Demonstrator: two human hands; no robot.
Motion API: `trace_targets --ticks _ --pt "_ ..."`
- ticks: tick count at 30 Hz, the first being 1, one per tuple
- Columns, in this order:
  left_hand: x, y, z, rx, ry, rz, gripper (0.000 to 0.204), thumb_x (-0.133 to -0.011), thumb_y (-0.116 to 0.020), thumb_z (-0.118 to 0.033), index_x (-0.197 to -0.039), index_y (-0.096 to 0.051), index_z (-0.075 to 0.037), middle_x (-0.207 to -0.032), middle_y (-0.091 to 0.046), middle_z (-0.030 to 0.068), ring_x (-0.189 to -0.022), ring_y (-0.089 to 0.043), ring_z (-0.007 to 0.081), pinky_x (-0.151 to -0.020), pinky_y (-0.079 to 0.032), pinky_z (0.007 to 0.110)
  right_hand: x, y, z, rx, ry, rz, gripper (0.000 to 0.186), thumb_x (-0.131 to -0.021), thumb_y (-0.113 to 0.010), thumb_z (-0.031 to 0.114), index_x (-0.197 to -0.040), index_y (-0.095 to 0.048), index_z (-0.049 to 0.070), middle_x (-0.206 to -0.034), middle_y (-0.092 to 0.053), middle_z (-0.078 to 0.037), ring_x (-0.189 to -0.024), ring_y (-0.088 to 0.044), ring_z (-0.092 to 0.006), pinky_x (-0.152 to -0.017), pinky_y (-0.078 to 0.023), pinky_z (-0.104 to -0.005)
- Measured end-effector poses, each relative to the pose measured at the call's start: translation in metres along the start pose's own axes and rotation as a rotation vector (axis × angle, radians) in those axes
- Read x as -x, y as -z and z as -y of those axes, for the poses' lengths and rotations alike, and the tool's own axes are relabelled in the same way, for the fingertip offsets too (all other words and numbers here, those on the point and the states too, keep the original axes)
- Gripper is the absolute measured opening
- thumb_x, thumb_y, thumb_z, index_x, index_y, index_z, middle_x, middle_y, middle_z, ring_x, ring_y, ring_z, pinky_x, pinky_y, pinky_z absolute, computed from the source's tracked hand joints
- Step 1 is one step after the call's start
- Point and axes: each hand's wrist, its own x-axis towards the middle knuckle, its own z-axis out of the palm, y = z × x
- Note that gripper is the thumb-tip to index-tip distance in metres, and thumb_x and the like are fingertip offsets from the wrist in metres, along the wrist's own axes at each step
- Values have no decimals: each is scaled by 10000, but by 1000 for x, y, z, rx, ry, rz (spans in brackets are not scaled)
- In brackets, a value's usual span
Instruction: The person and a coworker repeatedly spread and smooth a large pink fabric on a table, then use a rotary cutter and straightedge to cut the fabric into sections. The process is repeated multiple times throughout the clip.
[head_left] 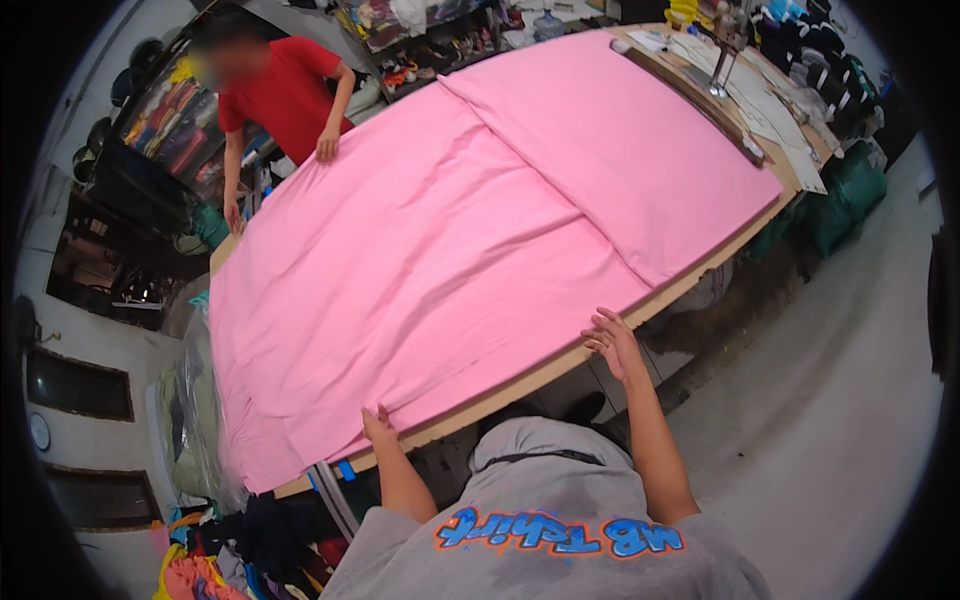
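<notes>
A large sheet of pink fabric (430, 250) covers most of a wooden table (560, 360), wrinkled across its left and middle, with a long raised fold toward the right. My left hand (380, 427) is closed on the near edge of the fabric toward the left. My right hand (612, 343) is raised by the near table edge further right, fingers apart and holding nothing.
Across the table, a person in a red shirt (285, 100) has hands at the fabric's far edge. A metal cutting machine (725, 60) and paper patterns (770, 120) lie at the right end. Cloth piles (230, 560), shelves (400, 30) and a green sack (840, 210) surround the table.
</notes>
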Motion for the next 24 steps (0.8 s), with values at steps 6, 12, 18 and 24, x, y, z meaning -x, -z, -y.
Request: trace_targets --ticks 6,12,18,24 --pt "-65 71 -58 -91 -72 19 516 -991 -701 -483 -1153 -542 -20 -753 -680 88 -536 -602 127 -399 -321 229 -71 -66 -70 91 119 -244 624 -988 -628 166 -1527 -338 46 -1277 -612 -202 -951 -727 -339 -683 -601 -432" --pt "-58 89 -123 -399 -332 169 598 -1006 -648 -570 -919 -597 19 -686 -606 86 -512 -526 143 -425 -370 297 -89 -104 -110 258 127 -528 444 -982 -609 70 -1361 -400 -28 -962 -678 -218 -747 -720 -291 -568 -581 -405" --pt "-93 119 -179 -495 -551 -40 783 -1033 -554 -620 -773 -641 113 -705 -622 145 -577 -559 219 -500 -469 370 -23 -162 -156 258 233 -564 214 -997 -597 40 -1152 -515 -83 -837 -680 -173 -679 -723 -269 -578 -603 -356" --pt "-170 167 -251 -244 -575 -208 853 -1021 -572 -584 -1071 -632 265 -1029 -689 332 -859 -678 378 -750 -617 439 70 -200 -218 167 165 -337 191 -1020 -593 64 -1149 -555 -72 -889 -677 -160 -755 -738 -269 -651 -635 -361"
